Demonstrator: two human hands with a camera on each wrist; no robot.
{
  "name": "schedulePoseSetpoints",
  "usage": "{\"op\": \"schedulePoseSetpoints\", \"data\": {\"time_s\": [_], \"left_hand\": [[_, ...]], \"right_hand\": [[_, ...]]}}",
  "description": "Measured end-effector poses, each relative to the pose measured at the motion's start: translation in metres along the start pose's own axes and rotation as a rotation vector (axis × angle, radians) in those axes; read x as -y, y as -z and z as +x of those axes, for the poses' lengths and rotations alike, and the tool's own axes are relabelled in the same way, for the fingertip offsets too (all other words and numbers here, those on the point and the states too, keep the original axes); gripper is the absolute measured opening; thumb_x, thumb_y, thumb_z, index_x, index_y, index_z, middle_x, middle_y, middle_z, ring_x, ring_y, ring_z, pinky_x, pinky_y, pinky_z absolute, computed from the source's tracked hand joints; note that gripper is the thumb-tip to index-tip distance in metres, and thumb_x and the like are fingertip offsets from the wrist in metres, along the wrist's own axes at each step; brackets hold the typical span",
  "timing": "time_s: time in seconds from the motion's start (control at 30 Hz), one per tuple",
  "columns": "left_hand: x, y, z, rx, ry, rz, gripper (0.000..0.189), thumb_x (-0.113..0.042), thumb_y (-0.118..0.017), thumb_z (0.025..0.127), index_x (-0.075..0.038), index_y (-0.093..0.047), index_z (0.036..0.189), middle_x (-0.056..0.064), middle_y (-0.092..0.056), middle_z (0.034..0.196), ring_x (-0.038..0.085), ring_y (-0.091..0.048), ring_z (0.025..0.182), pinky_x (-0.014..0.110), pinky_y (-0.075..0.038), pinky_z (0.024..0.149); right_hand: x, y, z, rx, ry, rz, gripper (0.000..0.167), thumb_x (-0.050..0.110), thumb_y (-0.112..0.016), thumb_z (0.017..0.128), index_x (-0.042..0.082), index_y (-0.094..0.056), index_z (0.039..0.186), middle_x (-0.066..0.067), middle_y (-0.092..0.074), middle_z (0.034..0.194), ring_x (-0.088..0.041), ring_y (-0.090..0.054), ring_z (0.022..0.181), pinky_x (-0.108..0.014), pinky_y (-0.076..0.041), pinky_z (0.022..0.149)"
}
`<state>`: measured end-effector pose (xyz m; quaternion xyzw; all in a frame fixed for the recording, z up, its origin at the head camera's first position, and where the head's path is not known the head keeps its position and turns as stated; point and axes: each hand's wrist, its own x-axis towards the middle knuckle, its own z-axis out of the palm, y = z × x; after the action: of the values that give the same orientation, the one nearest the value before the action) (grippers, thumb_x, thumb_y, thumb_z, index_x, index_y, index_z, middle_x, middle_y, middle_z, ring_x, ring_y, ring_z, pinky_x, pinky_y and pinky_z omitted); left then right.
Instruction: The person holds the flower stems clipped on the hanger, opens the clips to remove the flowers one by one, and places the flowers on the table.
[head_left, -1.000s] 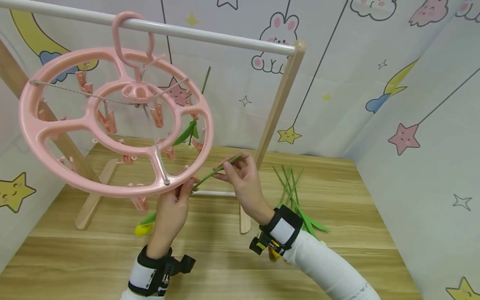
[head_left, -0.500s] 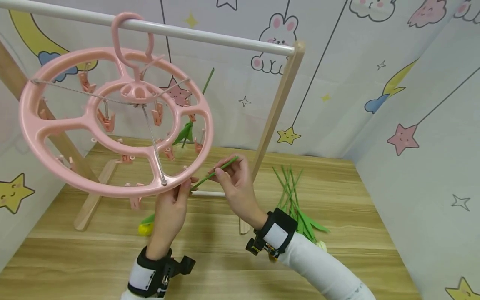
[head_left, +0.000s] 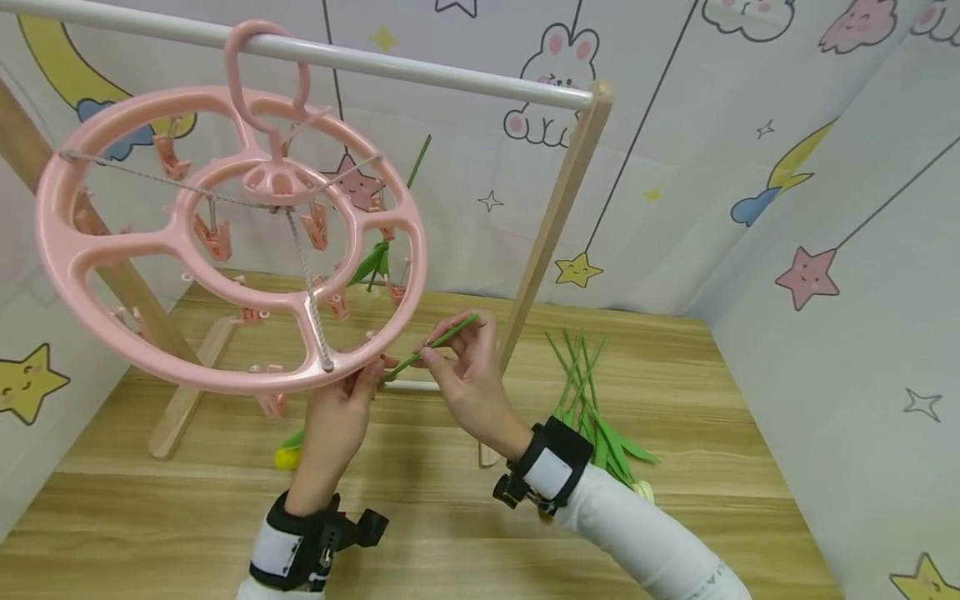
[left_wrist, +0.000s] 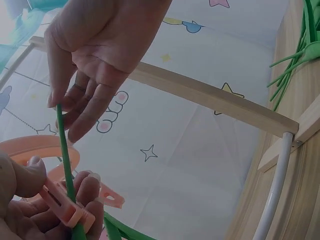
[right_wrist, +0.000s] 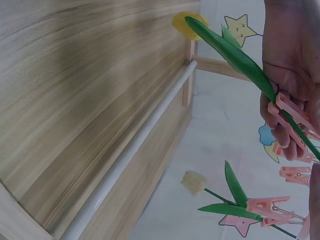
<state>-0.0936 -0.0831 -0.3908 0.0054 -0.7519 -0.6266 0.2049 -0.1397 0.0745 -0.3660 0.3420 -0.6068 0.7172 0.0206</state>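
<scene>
Beneath the near rim of the pink round clip hanger [head_left: 225, 383], my left hand [head_left: 337, 425] grips a pink clothespin [left_wrist: 64, 204]. The green stem of a yellow tulip [right_wrist: 187, 26] runs through that clothespin, just past its leaf. My right hand [head_left: 476, 383] pinches the stem [head_left: 455, 328] nearer its free end, with the thumb along it. In the head view the tulip's flower hangs to the left of my left forearm, and the left fingertips are partly hidden by the hanger. A pale tulip [right_wrist: 194, 183] hangs from another clothespin [right_wrist: 267, 207] at the far side.
The hanger hooks over a white rail [head_left: 420, 73] on a wooden stand [head_left: 557, 217]. A lower white bar [head_left: 412, 386] crosses behind my hands. Several tulips [head_left: 592, 400] lie on the wooden table [head_left: 712, 500] at right. Printed walls enclose the back and sides.
My right hand has moved slightly left and down, closer to my left hand, still pinching the stem. The left hand stays nearly in place at the clothespin.
</scene>
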Motion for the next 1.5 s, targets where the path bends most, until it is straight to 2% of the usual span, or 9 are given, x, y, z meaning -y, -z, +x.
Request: {"op": "schedulePoseSetpoints", "data": {"time_s": [0.1,0.23,0.5,0.67,0.87,0.97,1.17,1.3,1.5], "left_hand": [[-0.001,0.000,0.000,0.008,0.003,0.028,0.020,-0.014,-0.054,0.101,-0.001,-0.070,0.101,0.007,-0.061,0.083,0.015,-0.051,0.070,0.020,-0.043,0.064],[-0.001,0.002,0.001,0.024,-0.002,0.055,0.022,-0.015,-0.053,0.102,-0.002,-0.070,0.099,0.011,-0.061,0.081,0.010,-0.047,0.066,0.020,-0.041,0.061],[0.001,0.003,0.002,0.004,-0.064,0.118,0.016,-0.011,-0.059,0.099,0.000,-0.071,0.099,0.015,-0.070,0.086,0.002,-0.053,0.069,0.016,-0.044,0.063],[0.002,0.002,0.001,-0.027,-0.076,0.070,0.014,-0.005,-0.061,0.096,0.005,-0.069,0.101,0.021,-0.072,0.088,-0.008,-0.061,0.077,0.010,-0.049,0.070],[0.001,0.000,0.001,-0.067,-0.064,-0.005,0.010,-0.001,-0.063,0.094,0.007,-0.068,0.098,0.024,-0.070,0.084,-0.005,-0.064,0.073,0.012,-0.051,0.066],[0.001,0.001,0.002,-0.068,-0.060,-0.018,0.010,-0.001,-0.063,0.094,0.007,-0.068,0.097,0.017,-0.071,0.080,-0.003,-0.064,0.072,0.013,-0.051,0.064],[0.003,0.003,0.002,-0.070,-0.039,-0.063,0.010,-0.001,-0.063,0.094,0.007,-0.068,0.094,-0.012,-0.069,0.075,-0.001,-0.067,0.072,0.015,-0.054,0.066],[0.003,0.004,0.003,-0.073,-0.041,-0.090,0.009,0.000,-0.062,0.094,0.007,-0.068,0.092,-0.011,-0.070,0.075,0.002,-0.069,0.073,0.018,-0.056,0.069],[0.003,0.006,0.004,-0.069,-0.018,-0.094,0.011,-0.003,-0.062,0.095,0.006,-0.068,0.092,-0.013,-0.070,0.075,0.004,-0.067,0.070,0.018,-0.055,0.064]], "right_hand": [[0.000,-0.001,0.000,0.013,-0.004,-0.024,0.032,-0.011,-0.046,0.097,-0.008,-0.021,0.117,-0.016,-0.045,0.109,-0.010,-0.060,0.098,-0.038,-0.060,0.086],[0.002,-0.002,0.000,0.008,-0.029,-0.017,0.031,-0.012,-0.046,0.097,-0.008,-0.023,0.118,-0.017,-0.045,0.109,-0.010,-0.061,0.097,-0.039,-0.060,0.086],[-0.001,-0.003,-0.003,0.022,-0.064,-0.038,0.019,-0.012,-0.046,0.098,-0.012,-0.035,0.113,-0.027,-0.047,0.110,-0.026,-0.060,0.098,-0.036,-0.059,0.088],[-0.002,-0.004,-0.002,0.027,-0.049,-0.038,0.018,-0.008,-0.047,0.099,-0.011,-0.037,0.113,-0.030,-0.049,0.108,-0.021,-0.062,0.098,-0.036,-0.059,0.087],[-0.002,-0.004,-0.002,0.028,-0.033,-0.028,0.018,-0.006,-0.048,0.099,-0.012,-0.037,0.112,-0.032,-0.049,0.106,-0.015,-0.062,0.095,-0.039,-0.059,0.086],[-0.002,-0.003,-0.002,0.022,-0.037,-0.031,0.017,-0.007,-0.048,0.099,-0.012,-0.037,0.112,-0.031,-0.049,0.105,-0.014,-0.062,0.095,-0.036,-0.059,0.086],[0.000,0.003,0.000,0.001,-0.041,-0.034,0.017,-0.005,-0.047,0.100,-0.013,-0.037,0.112,-0.033,-0.049,0.105,-0.009,-0.062,0.094,-0.032,-0.059,0.085],[0.002,0.010,0.000,-0.017,-0.036,-0.053,0.018,-0.005,-0.047,0.100,-0.013,-0.036,0.114,-0.034,-0.049,0.104,-0.009,-0.062,0.093,-0.029,-0.058,0.084],[0.009,0.022,0.001,-0.039,-0.021,-0.080,0.022,-0.006,-0.047,0.100,-0.014,-0.035,0.117,-0.022,-0.051,0.103,-0.012,-0.063,0.093,-0.029,-0.058,0.083]]}}
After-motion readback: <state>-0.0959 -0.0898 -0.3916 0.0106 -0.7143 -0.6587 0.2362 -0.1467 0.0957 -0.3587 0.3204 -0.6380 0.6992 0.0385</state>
